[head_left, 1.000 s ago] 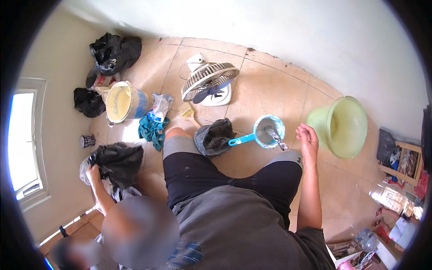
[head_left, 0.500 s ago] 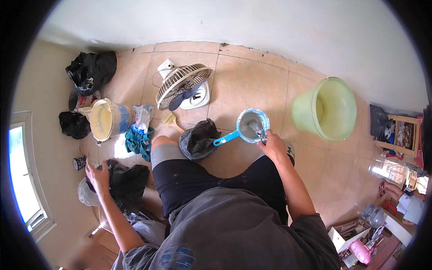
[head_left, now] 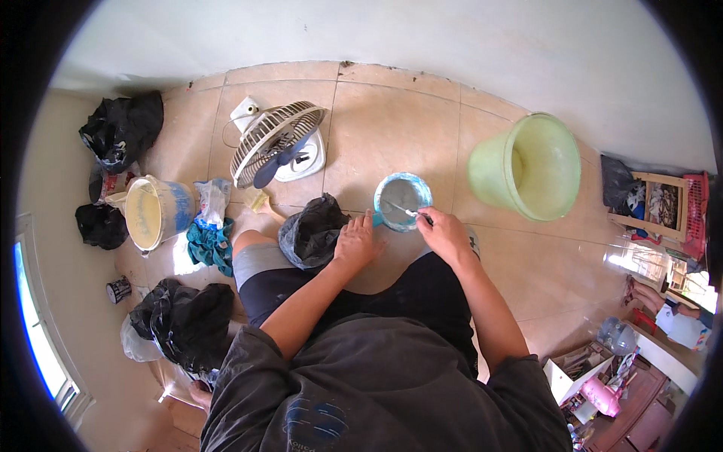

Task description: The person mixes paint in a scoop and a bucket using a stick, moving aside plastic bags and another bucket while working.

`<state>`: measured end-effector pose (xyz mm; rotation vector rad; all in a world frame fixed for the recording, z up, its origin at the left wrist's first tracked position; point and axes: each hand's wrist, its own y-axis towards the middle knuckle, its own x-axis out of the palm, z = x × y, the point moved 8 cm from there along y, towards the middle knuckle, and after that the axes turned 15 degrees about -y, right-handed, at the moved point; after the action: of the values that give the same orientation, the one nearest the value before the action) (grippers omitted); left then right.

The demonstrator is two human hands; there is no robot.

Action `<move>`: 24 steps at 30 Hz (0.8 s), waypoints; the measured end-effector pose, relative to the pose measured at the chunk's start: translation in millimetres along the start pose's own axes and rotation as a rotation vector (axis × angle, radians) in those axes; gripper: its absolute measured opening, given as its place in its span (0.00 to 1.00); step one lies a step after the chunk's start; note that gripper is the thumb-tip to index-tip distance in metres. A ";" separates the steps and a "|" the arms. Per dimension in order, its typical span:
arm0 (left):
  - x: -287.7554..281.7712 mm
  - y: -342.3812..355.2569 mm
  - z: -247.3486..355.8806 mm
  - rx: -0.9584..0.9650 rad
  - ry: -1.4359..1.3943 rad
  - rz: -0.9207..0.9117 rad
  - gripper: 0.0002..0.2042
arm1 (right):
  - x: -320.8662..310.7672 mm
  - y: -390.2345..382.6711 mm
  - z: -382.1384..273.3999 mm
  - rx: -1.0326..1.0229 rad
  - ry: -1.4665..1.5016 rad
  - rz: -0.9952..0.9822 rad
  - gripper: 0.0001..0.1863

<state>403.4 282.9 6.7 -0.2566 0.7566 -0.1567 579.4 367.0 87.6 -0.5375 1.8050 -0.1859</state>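
On the tiled floor in front of me stands a blue, white-smeared dipper (head_left: pixel 403 176) with grey paste (head_left: pixel 405 192) inside. My left hand (head_left: pixel 357 242) is closed over its handle, hiding most of it. A slim metal-coloured tool (head_left: pixel 407 212) is pinched in my right hand (head_left: pixel 446 235) at the near right rim. The tool's far end dips into the paste; its exact kind is unclear. Just left of my left hand sits an open black plastic bag (head_left: pixel 312 230), close to my wrist. A wide brush (head_left: pixel 260 202) lies beyond that bag.
A fan (head_left: pixel 279 143) lies tilted at the far left. A paint-stained bucket (head_left: pixel 154 213), teal cloth (head_left: pixel 211 247) and black bags (head_left: pixel 124 132) are further left. A pale green bucket (head_left: pixel 525 167) stands right. Another person's legs (head_left: pixel 646 292) show at the far right.
My left hand has come from the far left to the dipper's handle and closed on it. My right hand still holds the tool, now at a lower slant. The view has shifted slightly.
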 end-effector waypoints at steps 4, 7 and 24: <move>15.2 4.1 -19.4 -0.123 -0.145 -0.112 0.29 | 36.2 2.9 6.8 -0.012 0.036 -0.030 0.17; 9.4 -1.2 -22.8 0.052 -0.152 0.043 0.26 | 44.3 8.3 5.1 -0.006 -0.049 0.014 0.17; 8.1 -4.3 -31.6 0.084 -0.197 0.082 0.24 | 41.4 -1.3 -31.6 -0.207 -0.289 0.116 0.15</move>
<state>387.0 271.5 -19.5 -0.1580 0.5623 -0.0839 541.2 342.6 61.8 -0.5720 1.5746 0.1541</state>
